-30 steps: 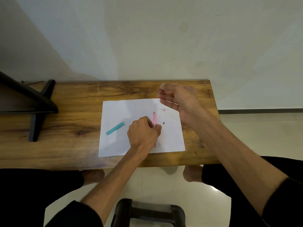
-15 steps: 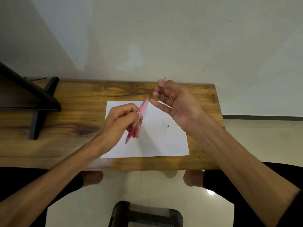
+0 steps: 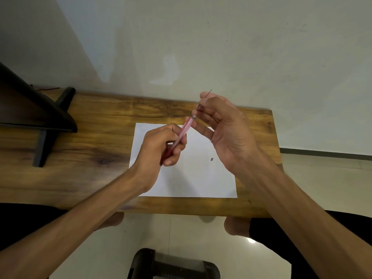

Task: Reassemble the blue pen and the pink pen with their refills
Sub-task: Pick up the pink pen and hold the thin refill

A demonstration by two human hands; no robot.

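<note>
Fingers of the left hand [image 3: 159, 150] grip the pink pen [image 3: 186, 126] above the paper [image 3: 201, 178]; the right hand [image 3: 227, 129] pinches the refill [image 3: 208, 93].

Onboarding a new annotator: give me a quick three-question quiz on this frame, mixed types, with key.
1. True or false: the left hand grips the pink pen barrel.
2. What does the right hand pinch? A) a thin refill B) a blue cap C) nothing
3. What lies under both hands on the wooden table?

Key: 1 true; 2 A; 3 a white paper sheet.
</note>
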